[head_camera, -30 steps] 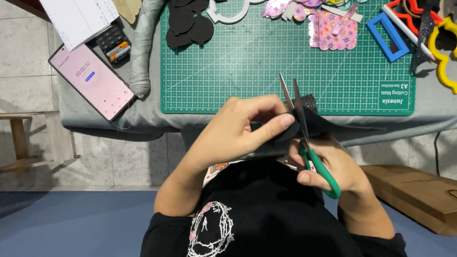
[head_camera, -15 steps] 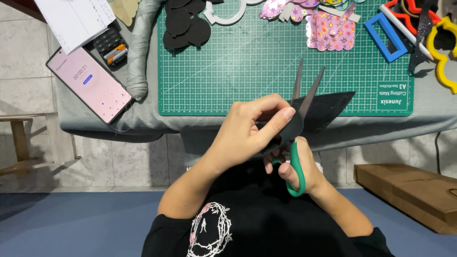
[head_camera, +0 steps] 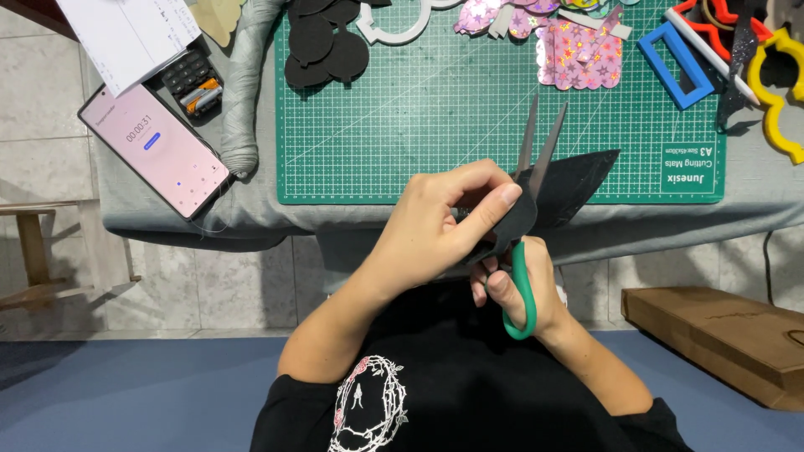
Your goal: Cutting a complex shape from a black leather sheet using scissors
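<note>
My left hand (head_camera: 444, 218) pinches a black sheet of craft foam (head_camera: 578, 180) near the table's front edge, thumb on top. My right hand (head_camera: 523, 280) grips green-handled scissors (head_camera: 528, 209). Their blades are parted a little and point away from me over the green cutting mat (head_camera: 419, 134), at the sheet's edge. Much of the sheet is hidden under my left hand.
A pink phone (head_camera: 155, 151) lies at the left on the grey cloth (head_camera: 754, 201), next to a calculator (head_camera: 191, 82) and white paper (head_camera: 126, 33). Black cut shapes (head_camera: 322, 46), a patterned pink piece (head_camera: 582, 59), a blue frame (head_camera: 677, 63) and yellow shapes (head_camera: 775, 92) line the mat's far side. A brown box (head_camera: 720, 335) sits on the floor at right.
The scissors swung from pointing up-left to up-right and their blades parted. The black sheet now sticks out to the right. Both hands shifted slightly left.
</note>
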